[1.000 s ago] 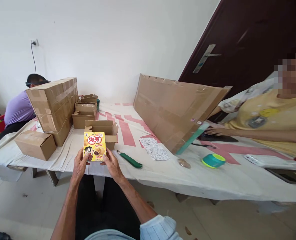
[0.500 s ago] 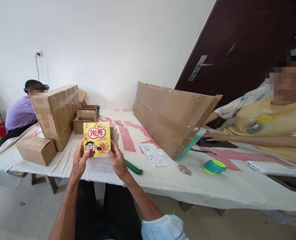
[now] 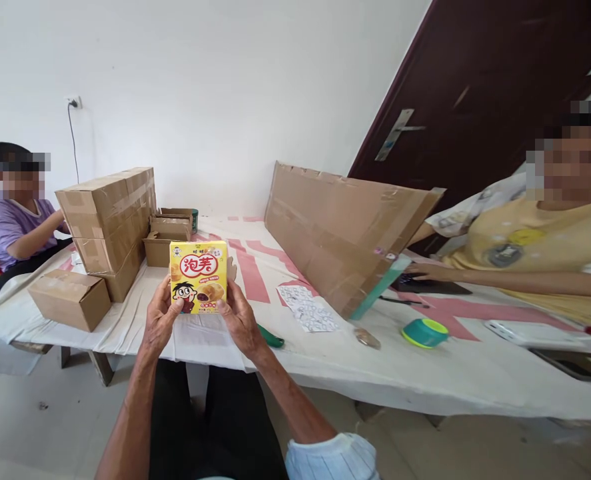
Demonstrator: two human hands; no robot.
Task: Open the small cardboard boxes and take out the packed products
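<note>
Between my two hands is a yellow snack box [image 3: 198, 277], its printed front with red lettering, a cartoon figure and cream puffs turned toward me. My left hand [image 3: 161, 315] grips its left side, thumb on the lower front corner. On the opposite side my right hand [image 3: 240, 318] holds it the same way. The box is held upright over the near table edge. Behind it, partly covered, a brown cardboard flap [image 3: 232, 268] shows. A green-handled tool [image 3: 271, 337] lies just right of my right hand, mostly hidden by it.
Stacked cardboard boxes [image 3: 108, 220] and a single carton [image 3: 70, 299] stand at left, open cartons [image 3: 168, 241] behind. A cardboard panel [image 3: 345, 233] leans at centre right. Patterned paper [image 3: 309, 310] and a teal bowl [image 3: 425, 333] lie on the table. People sit at both ends.
The snack box has come slightly closer and to the right, with both hands still on it. At left, the person in purple has leaned back and raised their head.
</note>
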